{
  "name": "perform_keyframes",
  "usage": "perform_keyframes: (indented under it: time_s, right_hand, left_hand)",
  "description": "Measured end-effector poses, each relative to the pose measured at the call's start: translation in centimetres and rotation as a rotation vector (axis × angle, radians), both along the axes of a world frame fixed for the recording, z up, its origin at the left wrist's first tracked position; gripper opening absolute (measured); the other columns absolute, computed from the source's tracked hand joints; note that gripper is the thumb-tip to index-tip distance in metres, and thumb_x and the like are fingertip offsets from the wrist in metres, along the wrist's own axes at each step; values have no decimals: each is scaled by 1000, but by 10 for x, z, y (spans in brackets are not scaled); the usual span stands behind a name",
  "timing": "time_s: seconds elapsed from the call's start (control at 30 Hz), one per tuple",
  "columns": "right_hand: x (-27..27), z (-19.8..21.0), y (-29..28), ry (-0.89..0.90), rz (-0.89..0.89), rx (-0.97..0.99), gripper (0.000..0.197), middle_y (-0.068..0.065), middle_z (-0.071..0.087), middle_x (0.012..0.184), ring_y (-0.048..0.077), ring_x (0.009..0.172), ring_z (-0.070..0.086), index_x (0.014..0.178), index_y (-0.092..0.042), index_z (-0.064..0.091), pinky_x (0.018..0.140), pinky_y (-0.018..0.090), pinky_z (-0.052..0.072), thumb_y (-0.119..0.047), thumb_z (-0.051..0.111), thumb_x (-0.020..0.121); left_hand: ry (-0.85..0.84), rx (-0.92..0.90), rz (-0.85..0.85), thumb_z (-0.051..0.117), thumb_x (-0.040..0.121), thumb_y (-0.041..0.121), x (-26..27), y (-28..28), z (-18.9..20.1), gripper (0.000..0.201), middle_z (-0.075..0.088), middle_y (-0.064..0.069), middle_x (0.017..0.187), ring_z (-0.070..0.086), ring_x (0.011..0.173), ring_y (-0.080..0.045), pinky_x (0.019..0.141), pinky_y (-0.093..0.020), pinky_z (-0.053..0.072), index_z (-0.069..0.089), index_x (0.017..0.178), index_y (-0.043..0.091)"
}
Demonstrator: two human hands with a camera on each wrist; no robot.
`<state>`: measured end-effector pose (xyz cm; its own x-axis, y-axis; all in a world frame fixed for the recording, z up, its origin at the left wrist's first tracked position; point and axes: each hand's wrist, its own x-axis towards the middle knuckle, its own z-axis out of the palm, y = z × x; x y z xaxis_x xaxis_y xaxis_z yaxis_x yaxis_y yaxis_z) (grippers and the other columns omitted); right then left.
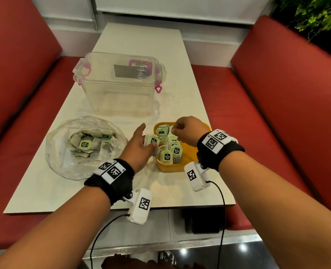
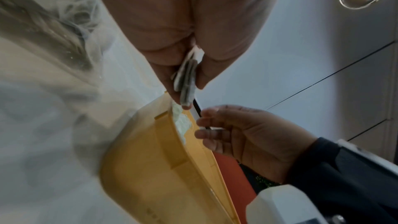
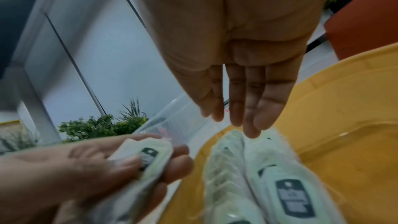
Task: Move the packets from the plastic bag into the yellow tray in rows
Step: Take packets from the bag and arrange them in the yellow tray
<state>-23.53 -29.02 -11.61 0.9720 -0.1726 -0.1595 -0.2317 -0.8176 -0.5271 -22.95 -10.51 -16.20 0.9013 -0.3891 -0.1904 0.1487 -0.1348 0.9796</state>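
A clear plastic bag lies open on the table's left, with several green-labelled packets loose inside. To its right sits the yellow tray, where packets stand upright in two rows. My left hand hovers at the tray's left rim and grips a small stack of packets, seen edge-on between thumb and fingers. My right hand hangs over the far end of the tray. Its straight fingers point down onto the tops of the standing packets and hold nothing.
A large clear lidded box with pink latches stands behind the bag and tray. The pale table runs between two red benches. Its front edge is close under my wrists. A plant is at the far right.
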Motion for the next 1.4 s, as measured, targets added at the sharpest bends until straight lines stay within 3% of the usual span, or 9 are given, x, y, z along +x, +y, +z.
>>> perform_keyframes:
  time_s: [0.13, 0.33, 0.47, 0.53, 0.63, 0.73, 1.0, 1.2, 1.4]
  right_hand:
    - [3, 11, 17, 33, 145, 113, 22, 6, 70, 89, 22, 83, 67, 98, -9, 70, 79, 40, 56, -29, 66, 88]
    - [-2, 17, 23, 24, 205, 127, 5, 0, 66, 75, 13, 65, 65, 88, -12, 66, 67, 29, 54, -14, 69, 85]
    - [-3, 21, 23, 33, 205, 172, 2, 11, 70, 80, 22, 71, 72, 90, -13, 60, 69, 37, 56, -12, 62, 91]
    - [-3, 24, 23, 16, 194, 173, 2, 13, 72, 84, 22, 69, 72, 92, -14, 58, 69, 37, 57, -12, 59, 92]
    - [-2, 30, 22, -47, 205, 141, 4, 6, 72, 77, 14, 61, 69, 94, -16, 63, 65, 28, 54, -14, 60, 91]
    - [-1, 36, 24, -99, 226, 79, 8, -10, 65, 63, 7, 55, 63, 96, -17, 69, 53, 11, 42, -18, 64, 89]
    - [-3, 41, 27, -182, 253, 56, 24, -7, 67, 84, -1, 69, 54, 102, -20, 70, 65, 17, 41, -34, 72, 83]
    - [-6, 36, 23, -24, 203, -42, 54, 19, 69, 83, 31, 78, 64, 86, 0, 68, 67, 36, 48, -51, 55, 90]
    - [-12, 35, 19, -50, 169, -20, 45, 13, 68, 84, 25, 80, 63, 86, -6, 68, 73, 34, 49, -48, 54, 92]
  left_hand:
    - [-101, 91, -1, 65, 91, 16, -1, 1, 5, 71, 58, 8, 92, 62, 89, -9, 88, -34, 50, 25, 148, 28]
    - [-124, 53, 14, 71, 84, 24, 2, 2, -1, 65, 62, -10, 98, 61, 80, -20, 71, -31, 48, 37, 138, 40]
    - [-93, -85, 2, 53, 97, 13, 2, 1, -1, 39, 62, -19, 105, 65, 88, -28, 81, -43, 57, 45, 128, 36]
    - [-101, -86, -7, 38, 102, 7, 1, 1, 3, 34, 65, -12, 102, 67, 87, -21, 76, -35, 57, 50, 122, 31]
    - [-107, -52, 35, 37, 99, 2, 1, 1, 7, 32, 66, -1, 81, 61, 62, -6, 60, -25, 46, 62, 102, 22]
    - [-73, -44, 82, 48, 94, 3, 2, 0, 9, 24, 60, 1, 69, 53, 54, -6, 54, -23, 39, 65, 88, 18]
    - [-216, -20, 9, 65, 91, 16, 2, 0, 5, 11, 56, -2, 68, 49, 54, -4, 51, -15, 38, 66, 81, 22]
    - [-151, -72, 84, 62, 93, 19, 1, -3, 3, 10, 54, 0, 68, 47, 55, -5, 53, -19, 38, 65, 85, 14]
    - [-177, -85, 87, 61, 93, 16, 1, -5, 4, 15, 53, 5, 63, 44, 52, -4, 51, -15, 36, 64, 78, 18]
